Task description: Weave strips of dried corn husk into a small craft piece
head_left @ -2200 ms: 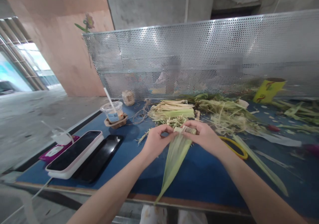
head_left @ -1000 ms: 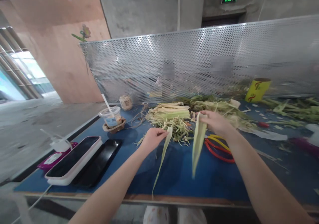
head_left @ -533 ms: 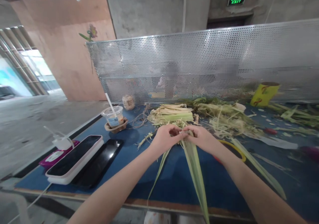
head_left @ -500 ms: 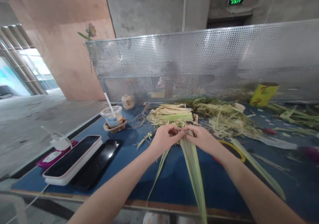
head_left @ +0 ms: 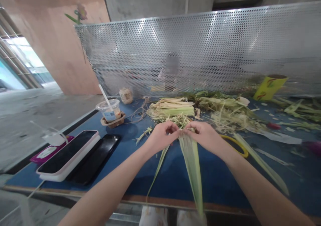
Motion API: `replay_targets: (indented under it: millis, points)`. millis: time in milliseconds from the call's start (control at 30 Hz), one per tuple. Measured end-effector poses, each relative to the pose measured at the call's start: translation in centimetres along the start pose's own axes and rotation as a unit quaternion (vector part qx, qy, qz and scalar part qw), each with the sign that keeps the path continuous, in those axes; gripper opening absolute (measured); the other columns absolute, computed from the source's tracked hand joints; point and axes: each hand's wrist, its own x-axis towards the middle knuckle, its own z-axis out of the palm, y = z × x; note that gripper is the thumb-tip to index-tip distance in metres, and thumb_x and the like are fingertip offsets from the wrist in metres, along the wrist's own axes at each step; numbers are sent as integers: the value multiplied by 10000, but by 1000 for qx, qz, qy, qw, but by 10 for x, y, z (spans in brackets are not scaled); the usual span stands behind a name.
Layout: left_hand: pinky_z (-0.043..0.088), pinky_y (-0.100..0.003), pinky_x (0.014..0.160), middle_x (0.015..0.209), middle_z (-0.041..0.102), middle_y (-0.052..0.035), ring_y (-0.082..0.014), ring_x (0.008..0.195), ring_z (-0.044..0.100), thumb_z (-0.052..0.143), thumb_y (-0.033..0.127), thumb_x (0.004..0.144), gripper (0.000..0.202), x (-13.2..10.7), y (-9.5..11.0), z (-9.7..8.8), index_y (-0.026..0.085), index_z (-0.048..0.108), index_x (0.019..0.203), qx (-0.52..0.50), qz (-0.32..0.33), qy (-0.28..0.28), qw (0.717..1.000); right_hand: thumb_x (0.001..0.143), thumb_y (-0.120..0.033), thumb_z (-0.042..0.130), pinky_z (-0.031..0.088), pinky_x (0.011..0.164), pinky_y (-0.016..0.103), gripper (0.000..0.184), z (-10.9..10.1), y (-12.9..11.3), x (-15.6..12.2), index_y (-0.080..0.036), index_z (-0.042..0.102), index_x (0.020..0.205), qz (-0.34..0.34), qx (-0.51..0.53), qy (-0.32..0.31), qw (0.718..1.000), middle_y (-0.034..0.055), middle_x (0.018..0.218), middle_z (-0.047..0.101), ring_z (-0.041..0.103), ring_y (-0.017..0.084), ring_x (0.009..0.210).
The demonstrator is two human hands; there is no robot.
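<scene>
We're pinching husk with left hand, right hand, both nearly closed; risking split below them if pulling unevenly.

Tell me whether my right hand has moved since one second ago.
Yes: your right hand has shifted left and lower in view, judged against the pale bundle.

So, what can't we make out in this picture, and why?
Head view: upper ends of wide leaf and narrow strip, mostly covered by left hand and right hand.
Head view: rest of the yellow loop, behind the right forearm.
Head view: person, blurred behind the metal screen.
Head view: purple thing, cut by right edge.
</scene>
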Motion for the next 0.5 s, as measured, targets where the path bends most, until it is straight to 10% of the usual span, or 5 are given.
replay_targets:
  millis: [500]
  points:
    - [370, -177, 492, 608, 467, 40, -54, 496, 441, 515, 280, 774, 144, -5, 6, 1, 160, 516, 693, 16, 79, -22, 996, 752, -241, 438, 319, 512, 215, 152, 3, 2, 1, -179, 570, 708, -45, 80, -13, 996, -13, 667, 536, 415, 104, 558]
